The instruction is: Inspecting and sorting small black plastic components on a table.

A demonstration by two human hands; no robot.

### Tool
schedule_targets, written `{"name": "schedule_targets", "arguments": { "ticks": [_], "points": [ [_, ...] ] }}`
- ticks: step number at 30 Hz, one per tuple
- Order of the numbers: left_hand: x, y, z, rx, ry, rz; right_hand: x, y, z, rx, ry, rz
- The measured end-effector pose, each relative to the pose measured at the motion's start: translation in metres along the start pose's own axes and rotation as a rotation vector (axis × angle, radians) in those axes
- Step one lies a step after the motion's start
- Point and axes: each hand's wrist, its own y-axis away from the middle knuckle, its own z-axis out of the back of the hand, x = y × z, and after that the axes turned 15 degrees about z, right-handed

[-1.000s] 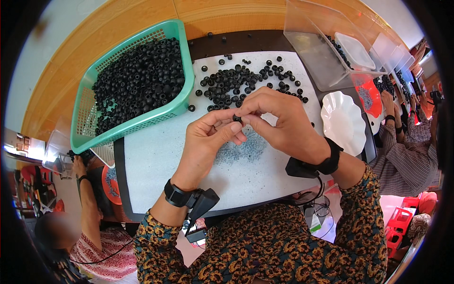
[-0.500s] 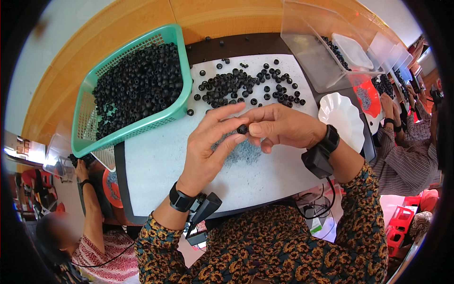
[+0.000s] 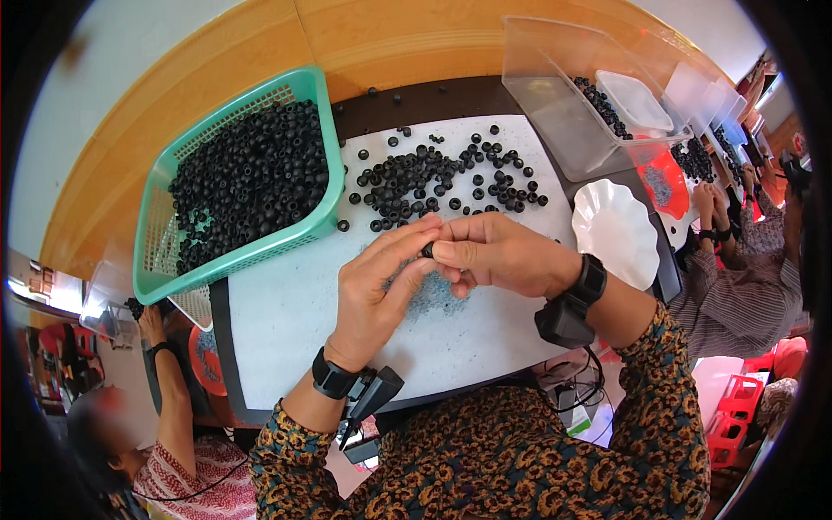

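Observation:
A small black bead with a hole is held between my two hands over the white sheet. My left hand pinches it from the left with thumb and fingers. From the right, my right hand presses its thumb and bent fingers against the same bead, covering part of it. Below the fingertips lies a patch of fine blue-grey scraps, partly hidden by the hands. Just beyond them, many loose black beads are scattered over the sheet.
A green basket heaped with black beads stands at the left. To the right are a white scalloped dish and a clear plastic bin. Other people sit at both sides; one arm reaches in at the left.
The view has shifted slightly. The bead has turned between my fingers, and my right thumb now covers more of it. My left fingers have drawn closer together around it.

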Motion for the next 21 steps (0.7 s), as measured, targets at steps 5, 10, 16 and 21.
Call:
{"name": "schedule_targets", "arguments": {
  "ticks": [5,10,16,21],
  "points": [
    [0.004,0.000,-0.008,-0.048,0.229,0.096,0.037,-0.005,0.019,-0.218,0.076,0.247],
    [0.005,0.000,-0.008,-0.024,0.214,0.128,0.118,-0.005,0.088,-0.262,-0.400,0.738],
    [0.009,0.000,-0.008,-0.060,0.252,0.189,0.119,-0.017,0.090,-0.357,-0.024,0.705],
    [0.007,0.001,-0.006,-0.099,0.311,0.268,0.063,-0.036,0.058,-0.233,0.957,0.418]
  ]
}}
